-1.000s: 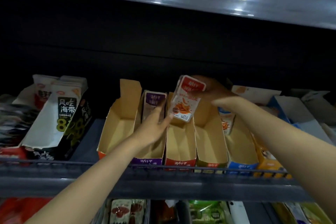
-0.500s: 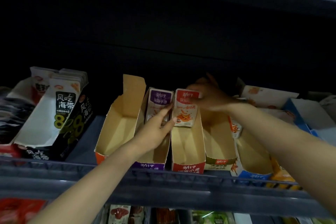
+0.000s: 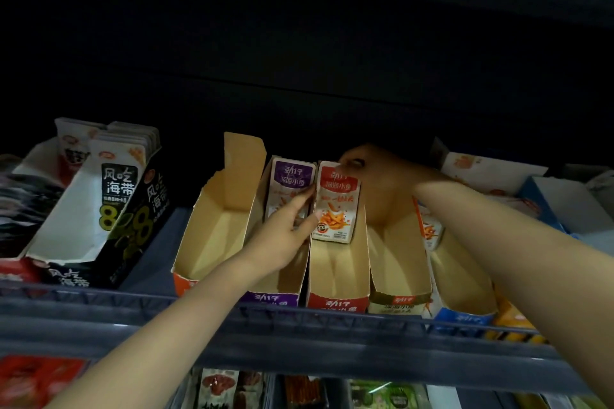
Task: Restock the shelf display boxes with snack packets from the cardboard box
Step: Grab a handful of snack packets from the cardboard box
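Note:
A red snack packet (image 3: 335,206) stands upright at the back of the red display box (image 3: 337,300). My right hand (image 3: 382,173) grips its top edge from behind. My left hand (image 3: 285,236) reaches into the purple display box (image 3: 272,297), fingers straight, touching the purple packet (image 3: 290,183) and the side of the red packet. An empty orange-fronted display box (image 3: 219,232) stands to the left. The cardboard supply box is out of view.
A green-fronted box (image 3: 398,299) and a blue-fronted box (image 3: 465,312) stand to the right, with an orange packet (image 3: 430,229) in the blue one. A black and white seaweed box (image 3: 99,209) leans at left. The shelf rail (image 3: 299,335) runs along the front.
My right hand has lowered the red packet from above into the back of the red box, where it now stands upright. My left hand has stayed by the purple packet.

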{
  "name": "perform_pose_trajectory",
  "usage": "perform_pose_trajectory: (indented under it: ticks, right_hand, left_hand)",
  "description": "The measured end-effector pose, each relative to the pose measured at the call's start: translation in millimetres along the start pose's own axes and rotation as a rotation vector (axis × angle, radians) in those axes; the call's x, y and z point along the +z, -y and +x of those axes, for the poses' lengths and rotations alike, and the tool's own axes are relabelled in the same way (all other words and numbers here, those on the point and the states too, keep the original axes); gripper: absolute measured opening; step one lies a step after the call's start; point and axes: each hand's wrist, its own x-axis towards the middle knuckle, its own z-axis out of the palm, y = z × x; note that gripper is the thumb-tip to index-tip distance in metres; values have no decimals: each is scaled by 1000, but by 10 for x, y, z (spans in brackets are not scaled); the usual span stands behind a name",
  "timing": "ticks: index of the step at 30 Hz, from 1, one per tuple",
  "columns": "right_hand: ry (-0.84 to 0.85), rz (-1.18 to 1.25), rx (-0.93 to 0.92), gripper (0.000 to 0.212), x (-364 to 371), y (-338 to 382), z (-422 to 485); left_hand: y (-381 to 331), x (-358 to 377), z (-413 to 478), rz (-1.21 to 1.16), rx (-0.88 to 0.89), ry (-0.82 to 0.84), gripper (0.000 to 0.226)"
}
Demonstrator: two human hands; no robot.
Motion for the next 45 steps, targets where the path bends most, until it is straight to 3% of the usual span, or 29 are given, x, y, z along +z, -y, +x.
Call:
perform_pose_trajectory:
  ticks: [7, 13, 15, 19, 25, 31, 36, 45]
  right_hand:
    - [84, -75, 13, 29, -8, 27, -69]
    - [-157, 59, -88, 19, 67, -70, -125]
    - [-164, 104, -86, 18, 72, -80, -144]
    - [-110, 66, -48, 40, 93, -100, -140]
    - [-214, 121, -63, 36, 106, -112, -91]
    - [-172, 154, -64, 31, 102, -150, -54]
    - [-99, 46, -11, 45, 81, -133, -61]
    - [-114, 90, 20, 25, 20, -89, -31]
  left_hand:
    - [-59, 20, -39, -8, -7, -1, 47]
    - [-95, 23, -48, 6, 4, -11, 45]
    - [-94, 26, -57, 3, 1, -13, 46]
    - [-67, 36, -44, 16, -1, -19, 46]
    - [-21, 46, -28, 27, -6, -32, 49]
    - [-59, 53, -32, 29, -2, -46, 49]
    - [-64, 60, -37, 26, -9, -50, 49]
    - [-70, 79, -44, 6, -38, -72, 47]
